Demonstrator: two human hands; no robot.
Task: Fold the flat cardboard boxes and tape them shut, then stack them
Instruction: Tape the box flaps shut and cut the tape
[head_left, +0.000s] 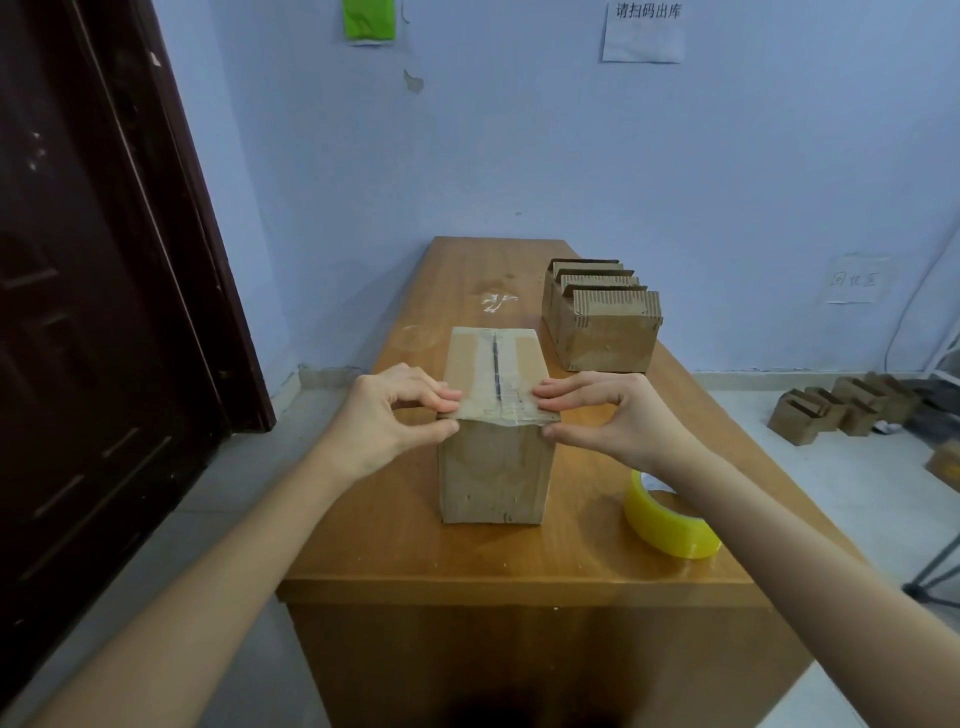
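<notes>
A pale blue wall and a dark door frame a narrow wooden table (519, 561) that runs away from the person. On its near half stands the folded cardboard box (496, 467), upright, its top flaps closed along a dark centre seam with clear tape (511, 410) already laid over the near end of that seam.

Both hands are at the box's near top edge. The left hand (395, 410) pinches the left corner, curled fingers (441, 397) on the top face and thumb on the front face below; the right hand (602, 410) mirrors it at the right corner. Each has hold of the edge of the box and nothing else.

The step appears to be pressing the tape end down over the edge. To do it well, the thumbs should probably rub outward from the seam so that no bubble or lifted corner is left, while the fingers above keep the flaps level and the box from tipping toward the person.

Just beside the box, under the right forearm, lies the yellow tape roll (670, 519), near enough for the wrist to knock. Farther back on the right sits a group of open-topped cardboard boxes (602, 317), well apart from the work; any stacking there would need their flaps closed first. More boxes lie on the floor (841, 410) to the right, out of the way.
</notes>
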